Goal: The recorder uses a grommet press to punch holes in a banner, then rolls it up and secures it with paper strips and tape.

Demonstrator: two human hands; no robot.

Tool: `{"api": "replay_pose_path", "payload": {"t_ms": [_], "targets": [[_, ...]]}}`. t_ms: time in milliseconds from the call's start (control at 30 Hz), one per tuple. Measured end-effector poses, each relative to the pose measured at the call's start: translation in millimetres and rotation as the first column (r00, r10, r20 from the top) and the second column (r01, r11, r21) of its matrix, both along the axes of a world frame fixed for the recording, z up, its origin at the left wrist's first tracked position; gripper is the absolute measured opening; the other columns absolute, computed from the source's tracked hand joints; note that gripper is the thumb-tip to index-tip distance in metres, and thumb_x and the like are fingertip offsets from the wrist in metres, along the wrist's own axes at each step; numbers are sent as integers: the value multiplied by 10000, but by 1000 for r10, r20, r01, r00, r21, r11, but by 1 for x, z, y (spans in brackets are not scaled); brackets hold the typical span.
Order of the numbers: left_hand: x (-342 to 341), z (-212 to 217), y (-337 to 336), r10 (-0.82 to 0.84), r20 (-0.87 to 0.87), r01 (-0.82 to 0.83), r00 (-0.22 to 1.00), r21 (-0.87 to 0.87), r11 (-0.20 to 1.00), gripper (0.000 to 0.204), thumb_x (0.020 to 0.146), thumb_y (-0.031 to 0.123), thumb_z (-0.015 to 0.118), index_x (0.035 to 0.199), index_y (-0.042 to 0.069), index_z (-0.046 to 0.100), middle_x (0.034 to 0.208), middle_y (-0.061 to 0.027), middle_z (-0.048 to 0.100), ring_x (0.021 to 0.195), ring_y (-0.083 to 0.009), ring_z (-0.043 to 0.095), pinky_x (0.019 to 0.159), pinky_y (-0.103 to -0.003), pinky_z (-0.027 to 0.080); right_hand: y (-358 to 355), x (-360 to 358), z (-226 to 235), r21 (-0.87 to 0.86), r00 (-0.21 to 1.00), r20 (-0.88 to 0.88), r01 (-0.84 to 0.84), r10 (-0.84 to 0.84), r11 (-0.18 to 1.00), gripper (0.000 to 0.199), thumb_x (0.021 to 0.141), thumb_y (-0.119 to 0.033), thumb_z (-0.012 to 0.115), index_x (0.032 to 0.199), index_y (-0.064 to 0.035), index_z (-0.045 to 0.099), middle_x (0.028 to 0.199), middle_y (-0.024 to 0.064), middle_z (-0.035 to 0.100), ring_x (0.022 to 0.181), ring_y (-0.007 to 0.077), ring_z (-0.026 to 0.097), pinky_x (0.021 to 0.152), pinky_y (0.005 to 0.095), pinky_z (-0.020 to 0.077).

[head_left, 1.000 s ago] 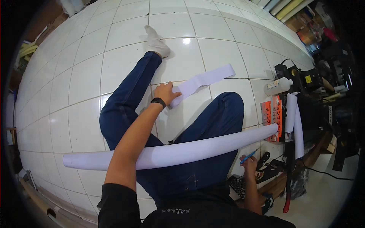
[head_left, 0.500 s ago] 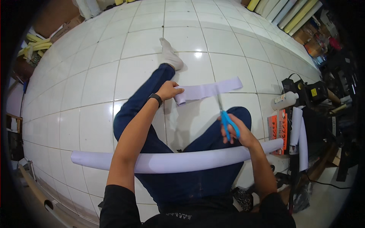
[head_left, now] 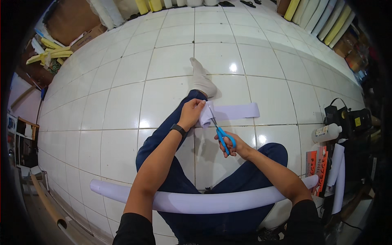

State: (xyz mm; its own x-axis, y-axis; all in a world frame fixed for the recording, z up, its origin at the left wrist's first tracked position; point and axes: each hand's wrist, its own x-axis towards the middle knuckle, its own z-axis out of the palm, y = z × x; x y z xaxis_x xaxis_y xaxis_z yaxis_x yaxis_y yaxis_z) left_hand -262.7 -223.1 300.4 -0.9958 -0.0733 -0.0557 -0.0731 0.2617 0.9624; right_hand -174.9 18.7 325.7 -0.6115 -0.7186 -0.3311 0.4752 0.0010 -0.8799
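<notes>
Scissors meet paper strip over the white tiled floor (head_left: 122, 102).
Left hand (head_left: 191, 113) pinches the white paper strip (head_left: 234, 111) at its near end; right hand (head_left: 232, 143), at five o'clock from it, grips blue-handled scissors (head_left: 218, 130), blades touching the strip. A long white roll (head_left: 196, 201) lies across the lap; glue bottle (head_left: 326, 132) at three o'clock.

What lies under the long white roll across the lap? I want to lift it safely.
The long white roll rests on both thighs in blue jeans, with white floor tiles under its ends. Both forearms cross above it. The lap directly beneath is covered.
</notes>
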Motion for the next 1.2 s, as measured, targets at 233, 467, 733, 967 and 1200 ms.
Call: {"api": "replay_pose_path", "payload": {"t_ms": [233, 467, 733, 967, 1200], "targets": [[0, -12, 20, 39, -136, -56, 990, -125, 991, 322, 981, 279, 578, 1090, -20, 628, 821, -123, 684, 746, -170, 645, 686, -310, 501, 4, -13, 6, -39, 999, 32, 20, -18, 999, 452, 979, -382, 533, 1284, -52, 488, 758, 11, 557, 574, 98, 579, 429, 184, 340], [0, 9, 18, -28, -124, 26, 992, -21, 999, 283, 1008, 225, 563, 1111, -34, 608, 908, -56, 665, 782, -65, 569, 698, -211, 456, 7, -12, 12, 23, 997, 72, 13, -15, 1000, 462, 962, -375, 559, 1280, -46, 497, 746, 6, 525, 591, 101, 529, 556, 235, 447], [5, 27, 19, -31, -261, 18, 965, -53, 998, 323, 1049, 243, 454, 1158, -27, 595, 1001, -87, 664, 912, -124, 571, 840, -262, 452, -2, -6, 14, 9, 998, -27, 56, -56, 998, 481, 923, -319, 660, 1258, -11, 503, 743, -1, 550, 575, 81, 522, 518, 220, 447], [15, 39, 25, -110, -183, 73, 977, -193, 978, 354, 1056, 272, 427, 1206, -17, 565, 1027, -143, 667, 917, -190, 621, 846, -289, 471, 0, -6, 15, 44, 997, 38, 61, -63, 997, 388, 917, -224, 681, 1192, -1, 522, 695, -16, 538, 554, 71, 522, 487, 217, 446], [14, 35, 24, -135, -312, 59, 940, -242, 968, 414, 1052, 350, 423, 1260, 6, 523, 878, -201, 670, 808, -310, 670, 727, -357, 495, -4, -4, 14, -69, 995, -56, 84, -88, 994, 443, 921, -344, 667, 1175, -9, 526, 689, -4, 543, 540, 88, 539, 495, 225, 436]]}}
